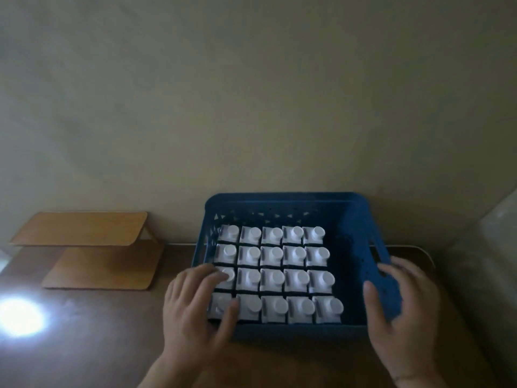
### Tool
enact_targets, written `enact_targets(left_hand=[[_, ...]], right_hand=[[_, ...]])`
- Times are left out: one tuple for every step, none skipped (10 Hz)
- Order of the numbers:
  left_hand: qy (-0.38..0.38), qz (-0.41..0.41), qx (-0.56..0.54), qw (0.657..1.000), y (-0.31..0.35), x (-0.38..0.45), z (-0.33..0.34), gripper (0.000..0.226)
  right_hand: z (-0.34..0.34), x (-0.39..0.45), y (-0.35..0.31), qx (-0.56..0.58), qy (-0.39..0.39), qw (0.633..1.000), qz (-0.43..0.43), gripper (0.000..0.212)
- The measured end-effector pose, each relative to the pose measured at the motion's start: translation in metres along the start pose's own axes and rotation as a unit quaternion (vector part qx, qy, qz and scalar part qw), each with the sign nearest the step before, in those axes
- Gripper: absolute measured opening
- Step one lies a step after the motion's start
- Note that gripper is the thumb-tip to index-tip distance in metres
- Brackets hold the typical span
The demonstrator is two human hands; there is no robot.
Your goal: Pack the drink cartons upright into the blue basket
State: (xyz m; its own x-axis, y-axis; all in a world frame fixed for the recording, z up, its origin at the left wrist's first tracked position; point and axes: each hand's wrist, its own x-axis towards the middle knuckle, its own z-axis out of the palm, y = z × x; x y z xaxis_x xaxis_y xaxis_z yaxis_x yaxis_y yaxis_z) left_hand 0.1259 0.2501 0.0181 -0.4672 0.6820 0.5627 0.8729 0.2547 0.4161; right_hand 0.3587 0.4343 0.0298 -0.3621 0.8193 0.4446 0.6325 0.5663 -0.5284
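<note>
Tabletop (112, 345) is bearing one basket (279, 198); right hand (405, 309) is gripping its wall, a bare strip lying just inside the thumb. Left hand (195, 303), fingers flat, is resting on twenty cartons (296, 278).

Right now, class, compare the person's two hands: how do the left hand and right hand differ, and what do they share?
The left hand rests on the drink cartons at the near left corner of the blue basket; the right hand is at its right wall. The left hand's fingers lie spread and fairly flat; the right hand's thumb and fingers clasp that wall between them. Both are bare and at the basket.
</note>
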Motion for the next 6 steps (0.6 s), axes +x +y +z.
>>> enact_targets(left_hand=[[0.045, 0.081, 0.043, 0.995, -0.010, -0.004, 0.014, 0.038], [0.095, 0.091, 0.054, 0.990, -0.016, -0.001, 0.021, 0.033], [0.103, 0.062, 0.056, 0.991, -0.016, 0.001, 0.024, 0.026], [0.070, 0.062, 0.056, 0.994, -0.008, -0.001, 0.016, 0.023], [0.014, 0.030, 0.079, 0.996, -0.004, -0.009, 0.004, 0.028], [0.003, -0.065, 0.037, 0.997, 0.016, -0.048, 0.006, 0.040]], right_hand=[[0.018, -0.007, 0.005, -0.027, 0.106, 0.985, -0.134, 0.034], [0.029, -0.005, 0.014, -0.027, 0.147, 0.973, -0.176, 0.036], [0.029, -0.003, 0.015, -0.044, 0.155, 0.972, -0.170, 0.038], [0.022, -0.009, 0.012, -0.047, 0.112, 0.979, -0.163, 0.046], [0.007, -0.012, 0.010, -0.075, -0.013, 0.986, -0.146, 0.041], [-0.024, -0.005, -0.007, -0.037, -0.042, 0.985, -0.164, 0.038]])
